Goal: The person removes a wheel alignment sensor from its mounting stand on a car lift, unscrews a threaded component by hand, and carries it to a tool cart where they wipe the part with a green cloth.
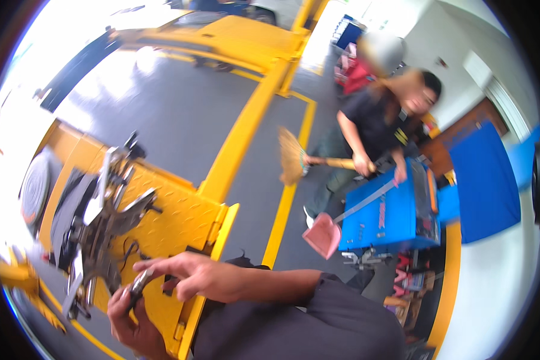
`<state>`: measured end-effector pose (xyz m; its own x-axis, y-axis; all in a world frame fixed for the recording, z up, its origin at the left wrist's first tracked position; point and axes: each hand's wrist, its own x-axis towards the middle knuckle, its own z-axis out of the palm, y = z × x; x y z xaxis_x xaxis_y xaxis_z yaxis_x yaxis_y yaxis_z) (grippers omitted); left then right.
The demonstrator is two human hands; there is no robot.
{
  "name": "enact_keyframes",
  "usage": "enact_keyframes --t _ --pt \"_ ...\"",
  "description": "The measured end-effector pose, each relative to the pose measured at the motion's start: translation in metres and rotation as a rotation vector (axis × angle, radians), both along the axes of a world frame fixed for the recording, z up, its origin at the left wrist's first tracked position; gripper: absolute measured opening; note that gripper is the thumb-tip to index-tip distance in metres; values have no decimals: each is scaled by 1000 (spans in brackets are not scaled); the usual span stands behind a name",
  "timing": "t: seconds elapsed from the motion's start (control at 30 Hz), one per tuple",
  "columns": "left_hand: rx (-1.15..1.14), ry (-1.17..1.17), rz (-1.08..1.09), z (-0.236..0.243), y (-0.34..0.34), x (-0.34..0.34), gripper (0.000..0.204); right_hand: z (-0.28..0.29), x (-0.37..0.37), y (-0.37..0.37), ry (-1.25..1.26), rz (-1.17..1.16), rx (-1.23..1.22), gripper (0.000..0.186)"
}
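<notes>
Though blur smears most detail, both hands meet at the lower left over a yellow checker-plate lift ramp: the left hand is closed around a small dark metal tool, and the right hand pinches its upper end. It looks rigid, light and smooth, probably slick, so a grip along its shaft seems safest. Its exact kind is unreadable, its lower part hidden in the palm. Beside it, a grey metal mechanism blurs into tangled parts.
</notes>
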<state>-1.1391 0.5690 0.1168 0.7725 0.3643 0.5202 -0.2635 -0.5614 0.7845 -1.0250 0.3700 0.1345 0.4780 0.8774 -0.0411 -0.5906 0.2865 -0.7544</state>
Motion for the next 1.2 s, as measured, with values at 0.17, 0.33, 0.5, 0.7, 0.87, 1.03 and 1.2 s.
enact_keyframes --t 0.17,0.33,0.5,0.7,0.87,1.03,1.2 --pt "56 -100 36 4 -10 31 26 -7 -16 6 336 -172 136 99" --pt "30 -139 74 2 -4 42 26 -2 -17 18 351 -188 183 107" --pt "-100 -60 146 -3 1 42 24 -3 -10 23 186 -229 171 102" --pt "-305 100 65 3 3 45 22 1 13 19 -1335 -622 -501 70" --pt "-31 17 -24 40 26 86 23 20 55 41 -1658 -999 -582 65" --pt "-417 185 186 42 11 55 23 65 71 69 -1481 -1133 -141 53" --pt "-281 140 191 38 9 43 24 22 63 30 -1241 -1126 -179 50"
